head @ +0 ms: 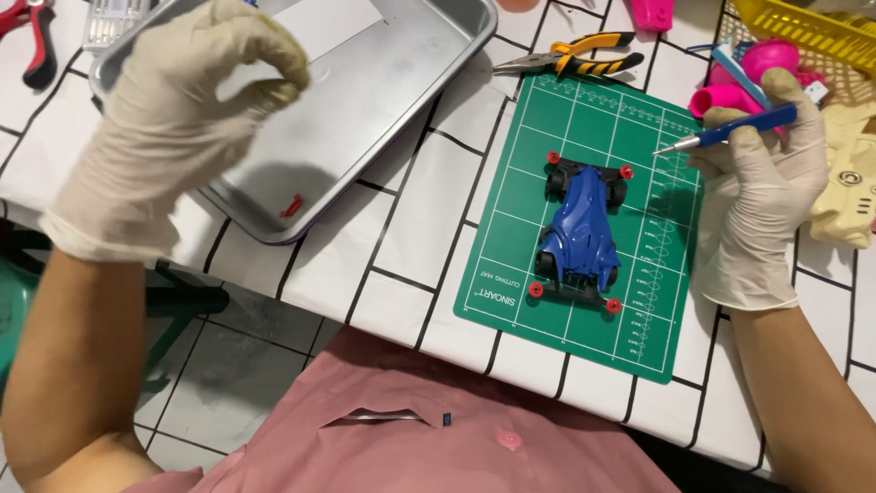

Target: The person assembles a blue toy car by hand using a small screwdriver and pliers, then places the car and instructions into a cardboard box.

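Both hands wear pale gloves. Right hand [762, 196] has its grip pressed together around a blue screwdriver [730, 132], whose metal tip points left, just above the right edge of the green mat [639, 338]. Left hand [173, 119] hovers over the metal tray [401, 82] with its fingertips [287, 87] pinched together; I cannot tell if something small is between them.

On the mat lies a blue toy car [581, 228] with black wheels and small red rollers at its corners, near the screwdriver tip but not touching it. In the tray one small red part [292, 206] lies close to the near rim.

Behind the mat are yellow-handled pliers [570, 57] on the desk [411, 228], which has a white cover with black lines. Red-handled pliers [35, 41] lie at the far left. At the right are pink parts [739, 78], a yellow basket [812, 27] and a cream shell [849, 183].
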